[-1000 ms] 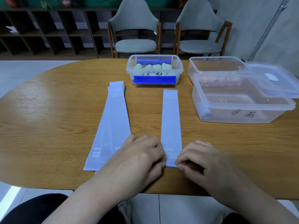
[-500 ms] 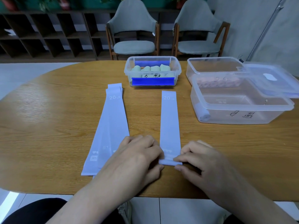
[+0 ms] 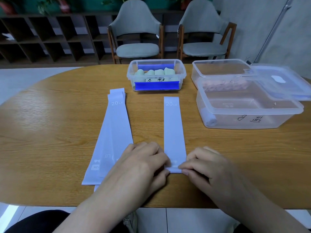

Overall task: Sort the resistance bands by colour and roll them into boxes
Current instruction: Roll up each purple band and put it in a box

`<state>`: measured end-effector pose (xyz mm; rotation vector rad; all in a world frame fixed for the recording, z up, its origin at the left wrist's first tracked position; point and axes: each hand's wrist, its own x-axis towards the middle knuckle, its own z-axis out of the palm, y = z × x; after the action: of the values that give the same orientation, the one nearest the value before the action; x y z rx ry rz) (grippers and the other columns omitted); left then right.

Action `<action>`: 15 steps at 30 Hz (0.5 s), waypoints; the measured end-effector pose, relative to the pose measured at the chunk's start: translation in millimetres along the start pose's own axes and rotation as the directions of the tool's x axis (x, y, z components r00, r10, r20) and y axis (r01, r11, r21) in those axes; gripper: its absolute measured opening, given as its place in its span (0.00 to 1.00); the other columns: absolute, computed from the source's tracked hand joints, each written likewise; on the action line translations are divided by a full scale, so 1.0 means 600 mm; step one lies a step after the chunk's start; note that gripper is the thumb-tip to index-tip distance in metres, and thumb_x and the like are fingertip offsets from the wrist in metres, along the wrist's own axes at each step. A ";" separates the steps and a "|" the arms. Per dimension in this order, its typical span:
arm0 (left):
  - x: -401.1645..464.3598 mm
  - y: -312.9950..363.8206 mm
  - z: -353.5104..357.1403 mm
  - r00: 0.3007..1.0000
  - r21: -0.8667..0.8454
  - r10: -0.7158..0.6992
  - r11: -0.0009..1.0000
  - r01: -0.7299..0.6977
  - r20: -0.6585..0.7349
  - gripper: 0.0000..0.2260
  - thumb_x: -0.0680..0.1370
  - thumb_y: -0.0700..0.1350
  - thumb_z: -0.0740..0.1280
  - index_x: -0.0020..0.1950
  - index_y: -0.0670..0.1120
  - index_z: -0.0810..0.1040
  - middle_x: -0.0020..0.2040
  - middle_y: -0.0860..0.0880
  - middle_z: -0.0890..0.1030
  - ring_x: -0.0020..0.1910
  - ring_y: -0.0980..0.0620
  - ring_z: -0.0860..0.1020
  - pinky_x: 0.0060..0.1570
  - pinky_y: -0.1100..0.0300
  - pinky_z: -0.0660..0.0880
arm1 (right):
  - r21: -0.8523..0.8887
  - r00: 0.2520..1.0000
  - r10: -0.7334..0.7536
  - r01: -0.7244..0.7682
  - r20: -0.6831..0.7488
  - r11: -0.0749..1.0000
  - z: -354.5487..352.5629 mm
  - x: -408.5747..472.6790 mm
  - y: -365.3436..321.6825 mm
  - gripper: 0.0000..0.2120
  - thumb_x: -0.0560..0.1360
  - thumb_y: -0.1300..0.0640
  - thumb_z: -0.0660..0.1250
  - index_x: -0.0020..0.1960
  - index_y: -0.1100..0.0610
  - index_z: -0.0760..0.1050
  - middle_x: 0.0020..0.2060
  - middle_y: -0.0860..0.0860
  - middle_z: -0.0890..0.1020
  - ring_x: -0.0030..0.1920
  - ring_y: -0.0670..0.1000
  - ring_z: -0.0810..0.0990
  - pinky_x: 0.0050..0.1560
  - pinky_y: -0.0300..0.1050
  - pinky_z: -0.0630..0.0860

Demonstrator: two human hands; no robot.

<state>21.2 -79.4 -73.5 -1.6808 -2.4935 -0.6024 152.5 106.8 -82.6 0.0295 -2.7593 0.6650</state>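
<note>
Both hands pinch the near end of a flat lavender rubber band (image 3: 174,132) printed "20 LB", low in the frame's centre: left hand (image 3: 143,163) and right hand (image 3: 207,165) curl it into a small roll. Left of it lies a stack of matching bands (image 3: 112,135). At centre right a clear plastic box (image 3: 249,111) marked "B" holds one lavender roll (image 3: 209,118).

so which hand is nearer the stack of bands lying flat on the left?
Left. The left hand rests over the stack of lavender bands; the right hand sits beyond the single lavender band, apart from the stack.
</note>
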 end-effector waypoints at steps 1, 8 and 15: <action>0.000 0.002 -0.001 1.000 0.001 -0.005 1.000 0.005 0.003 0.05 0.78 0.51 0.66 0.46 0.53 0.80 0.46 0.57 0.76 0.46 0.54 0.76 0.48 0.56 0.71 | -0.009 1.000 0.000 0.000 -0.001 1.000 0.000 0.000 0.000 0.07 0.79 0.52 0.65 0.49 0.50 0.82 0.44 0.40 0.76 0.47 0.42 0.73 0.50 0.34 0.68; 0.001 0.000 -0.001 0.997 0.021 -0.042 0.999 0.041 0.069 0.11 0.77 0.57 0.60 0.52 0.56 0.80 0.49 0.58 0.75 0.51 0.55 0.76 0.52 0.55 0.71 | -0.122 0.999 0.021 -0.018 0.024 0.992 0.000 0.003 0.002 0.10 0.75 0.47 0.69 0.53 0.49 0.83 0.44 0.41 0.76 0.45 0.45 0.74 0.45 0.45 0.73; 0.002 0.001 0.006 0.999 0.052 -0.036 0.998 0.035 0.030 0.09 0.79 0.54 0.60 0.49 0.54 0.80 0.47 0.57 0.75 0.47 0.53 0.75 0.48 0.53 0.72 | -0.162 1.000 0.001 0.002 0.016 0.987 -0.001 0.010 -0.003 0.14 0.79 0.47 0.58 0.49 0.49 0.82 0.43 0.42 0.76 0.43 0.46 0.74 0.44 0.48 0.73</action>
<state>21.6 -76.9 -76.2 -1.6439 -2.5419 -0.5150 147.1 105.9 -79.4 0.0002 -2.8190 0.4394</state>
